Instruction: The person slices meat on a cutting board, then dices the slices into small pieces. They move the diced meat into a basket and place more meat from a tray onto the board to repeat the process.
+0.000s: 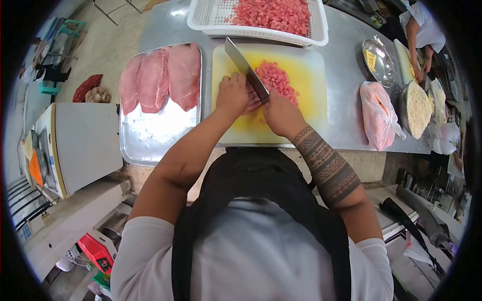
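My right hand point(283, 114) is closed around the handle of a cleaver point(245, 64), its broad blade slanting up and to the left over the yellow-stained cutting board point(314, 108). On the blade's left side, my left hand point(233, 93) presses its curled fingers on strips of raw meat point(254, 102). The fingers partly cover these strips. Right of the blade lies a heap of diced meat point(276, 80). Beside the board, a metal tray point(160, 135) carries three large slabs of raw meat point(153, 80).
A white perforated basket point(261, 34) with diced meat stands behind the board. To the right are a metal dish point(384, 70), a plastic bag of pinkish contents point(376, 115) and a bowl of pale crumbs point(417, 110). Another person's hands point(422, 67) work at the far right.
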Action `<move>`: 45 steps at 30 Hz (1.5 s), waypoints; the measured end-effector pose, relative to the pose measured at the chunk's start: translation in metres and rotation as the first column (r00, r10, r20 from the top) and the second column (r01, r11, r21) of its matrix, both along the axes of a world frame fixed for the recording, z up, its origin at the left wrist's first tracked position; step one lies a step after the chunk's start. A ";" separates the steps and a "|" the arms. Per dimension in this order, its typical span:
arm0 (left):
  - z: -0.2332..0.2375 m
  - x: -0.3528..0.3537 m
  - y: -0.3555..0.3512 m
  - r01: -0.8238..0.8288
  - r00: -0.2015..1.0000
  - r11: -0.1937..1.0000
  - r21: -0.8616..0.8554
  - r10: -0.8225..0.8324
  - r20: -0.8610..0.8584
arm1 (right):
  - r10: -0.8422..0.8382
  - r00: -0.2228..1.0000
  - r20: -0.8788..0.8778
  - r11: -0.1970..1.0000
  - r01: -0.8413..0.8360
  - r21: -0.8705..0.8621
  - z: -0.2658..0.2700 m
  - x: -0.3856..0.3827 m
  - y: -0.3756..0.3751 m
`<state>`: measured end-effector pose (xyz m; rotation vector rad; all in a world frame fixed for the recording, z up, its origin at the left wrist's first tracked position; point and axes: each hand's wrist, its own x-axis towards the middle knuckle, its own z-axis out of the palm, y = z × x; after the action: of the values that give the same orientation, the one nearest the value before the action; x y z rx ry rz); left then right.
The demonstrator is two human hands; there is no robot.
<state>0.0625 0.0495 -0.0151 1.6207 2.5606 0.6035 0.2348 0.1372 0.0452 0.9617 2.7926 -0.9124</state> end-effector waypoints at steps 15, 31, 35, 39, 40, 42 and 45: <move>-0.016 -0.010 0.002 0.013 1.000 1.000 0.013 -0.013 0.005 | -0.023 0.999 0.039 0.999 0.024 -0.030 0.015 -0.001 -0.012; -0.023 -0.016 -0.008 0.050 0.998 0.998 0.039 -0.048 -0.034 | 0.006 0.999 0.033 1.000 -0.006 -0.006 0.001 -0.018 -0.016; -0.011 -0.022 -0.009 0.026 0.990 0.999 0.042 -0.032 0.141 | -0.026 1.000 0.012 0.995 0.027 -0.095 0.013 -0.012 -0.005; -0.008 -0.023 -0.014 0.005 0.984 1.000 -0.003 -0.004 0.177 | 0.008 0.989 0.148 0.999 -0.003 -0.032 0.082 0.027 -0.031; -0.011 -0.018 -0.016 0.011 0.992 0.999 0.031 -0.015 0.126 | 0.017 0.980 0.198 0.999 -0.007 -0.051 0.095 0.035 -0.036; -0.014 -0.014 -0.015 0.014 0.997 0.998 0.059 -0.018 0.072 | 0.021 0.977 0.210 0.997 -0.005 -0.073 0.087 0.037 -0.038; -0.014 -0.012 -0.014 0.025 0.997 0.999 0.025 -0.027 0.069 | -0.003 0.994 0.107 0.998 0.010 -0.067 0.030 0.014 -0.037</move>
<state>0.0505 0.0354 -0.0293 1.6077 2.4890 0.6783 0.2484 0.1001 0.0753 0.9803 2.6539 -0.9208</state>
